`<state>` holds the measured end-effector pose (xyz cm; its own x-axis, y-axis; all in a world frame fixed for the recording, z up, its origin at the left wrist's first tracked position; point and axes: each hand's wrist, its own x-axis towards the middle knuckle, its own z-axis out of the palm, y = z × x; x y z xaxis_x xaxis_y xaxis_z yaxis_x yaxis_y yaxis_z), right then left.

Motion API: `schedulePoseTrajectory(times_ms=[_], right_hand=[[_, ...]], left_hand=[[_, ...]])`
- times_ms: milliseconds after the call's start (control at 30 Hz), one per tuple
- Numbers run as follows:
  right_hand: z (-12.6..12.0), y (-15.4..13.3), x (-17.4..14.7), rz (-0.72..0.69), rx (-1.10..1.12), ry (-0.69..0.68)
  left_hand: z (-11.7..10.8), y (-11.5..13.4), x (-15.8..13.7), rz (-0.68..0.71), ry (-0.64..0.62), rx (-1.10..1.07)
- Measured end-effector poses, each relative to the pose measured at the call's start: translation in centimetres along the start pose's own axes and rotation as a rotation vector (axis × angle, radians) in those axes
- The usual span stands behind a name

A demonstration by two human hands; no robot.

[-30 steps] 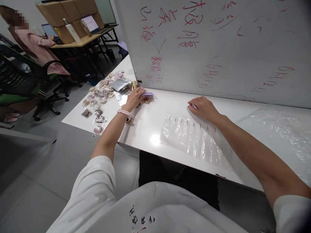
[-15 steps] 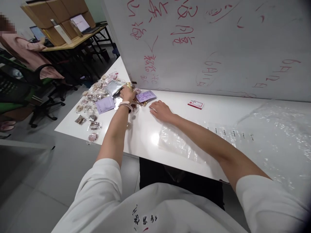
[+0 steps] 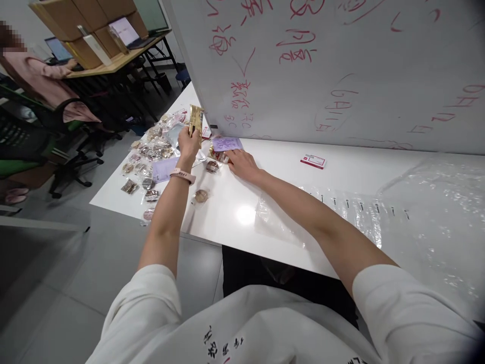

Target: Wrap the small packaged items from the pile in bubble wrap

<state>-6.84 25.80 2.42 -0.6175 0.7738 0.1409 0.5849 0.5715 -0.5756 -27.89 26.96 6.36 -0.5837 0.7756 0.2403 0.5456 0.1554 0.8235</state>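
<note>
Left hand (image 3: pixel 189 142): clamped on lower end of gold packet (image 3: pixel 196 117).
Gold packet: projects beyond left fingers, well apart from right hand.
Right hand (image 3: pixel 243 164): fingertips at purple packet (image 3: pixel 227 144); grip cannot be determined.
Hands: apart.

One left hand (image 3: pixel 189 144) and one right hand (image 3: pixel 243 164) meet one gold sachet (image 3: pixel 195 117), two purple packets (image 3: pixel 163 169), one red-edged card (image 3: pixel 313 161) lying apart, and small packs (image 3: pixel 155 134) too jumbled to count
</note>
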Motion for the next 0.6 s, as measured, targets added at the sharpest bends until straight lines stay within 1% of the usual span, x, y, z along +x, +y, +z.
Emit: schedulePoseTrajectory(times_ms=[33, 67, 100, 133, 200, 233, 267, 300, 333, 400, 467, 500, 533, 600], right_hand=[[-0.5, 0.0, 0.0, 0.040, 0.026, -0.008], [-1.1, 0.0, 0.0, 0.099, 0.066, -0.006], [-1.7, 0.0, -0.1, 0.168, 0.133, 0.015], [-2.2, -0.1, -0.4, 0.232, 0.234, 0.059], [-3.3, -0.8, -1.8, 0.297, 0.523, 0.201], [-3.7, -1.3, -3.0, 0.280, 0.666, 0.268], [-4.2, -1.8, -4.6, 0.225, 0.761, 0.309], [-4.6, -2.4, -6.6, 0.138, 0.781, 0.307], [-5.1, -2.9, -8.9, 0.045, 0.740, 0.270], [-6.1, -3.4, -14.1, -0.124, 0.558, 0.129], [-7.1, -2.8, -19.6, -0.234, 0.332, 0.014], [-7.5, -2.0, -22.3, -0.245, 0.213, -0.013], [-7.8, -1.0, -24.8, -0.219, 0.094, -0.021], [-7.8, 1.4, -29.0, -0.094, -0.112, -0.029]], left_hand=[[-0.9, 0.4, -0.9, -0.017, 0.013, -0.074], [-1.7, 0.8, -2.1, -0.041, -0.006, -0.161], [-2.3, 1.2, -3.7, -0.069, -0.061, -0.255], [-2.9, 1.8, -5.6, -0.103, -0.142, -0.348], [-3.2, 3.0, -10.1, -0.153, -0.319, -0.497], [-3.1, 3.8, -12.6, -0.171, -0.389, -0.549], [-2.7, 4.6, -15.0, -0.184, -0.441, -0.591], [-2.2, 5.5, -17.4, -0.179, -0.472, -0.620], [-1.7, 6.3, -19.5, -0.162, -0.491, -0.637], [-0.7, 7.7, -23.1, -0.144, -0.515, -0.674], [-0.2, 8.6, -25.8, -0.159, -0.499, -0.725], [-0.2, 8.8, -26.8, -0.173, -0.470, -0.753], [-0.2, 8.9, -27.7, -0.184, -0.437, -0.777], [-0.4, 9.0, -29.2, -0.199, -0.392, -0.816]])
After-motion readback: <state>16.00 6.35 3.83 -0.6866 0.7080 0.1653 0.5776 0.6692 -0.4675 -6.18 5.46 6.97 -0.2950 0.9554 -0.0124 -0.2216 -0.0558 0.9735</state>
